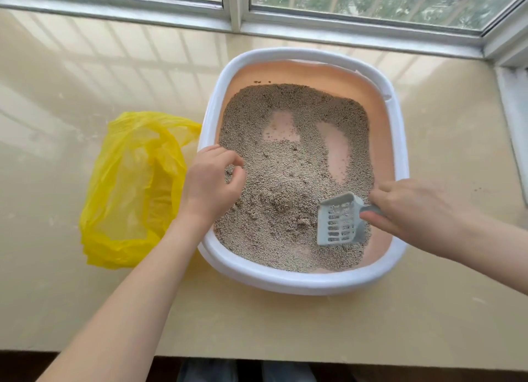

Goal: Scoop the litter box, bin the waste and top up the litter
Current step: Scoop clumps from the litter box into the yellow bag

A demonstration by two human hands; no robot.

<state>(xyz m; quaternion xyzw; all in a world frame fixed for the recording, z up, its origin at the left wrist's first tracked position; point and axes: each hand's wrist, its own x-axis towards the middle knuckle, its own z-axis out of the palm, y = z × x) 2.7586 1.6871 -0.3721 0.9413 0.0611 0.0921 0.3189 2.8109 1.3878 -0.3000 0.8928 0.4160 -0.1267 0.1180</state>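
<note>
My right hand point(411, 210) grips one scoop point(338, 220) | my left hand point(213, 179) loosely curled, holding nothing, over litter point(285, 187) | one litter box point(285, 281) | one yellow bag point(134, 187)

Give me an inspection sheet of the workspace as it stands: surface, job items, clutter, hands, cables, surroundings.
Surface: glossy beige ledge, a few stray granules to the right of the box.
Job's things: litter box, white rim, peach inside; litter uneven, with two bare patches of floor showing. Grey slotted scoop rests in the litter at the near right. Yellow plastic bag lies open just left of the box.
Clutter: nothing seen.
Hands: left hand over the box's left edge, fingers loosely curled, holding nothing that I can see; right hand grips the scoop's handle.
Cables: nothing seen.
Surroundings: window frame behind the ledge.
</note>
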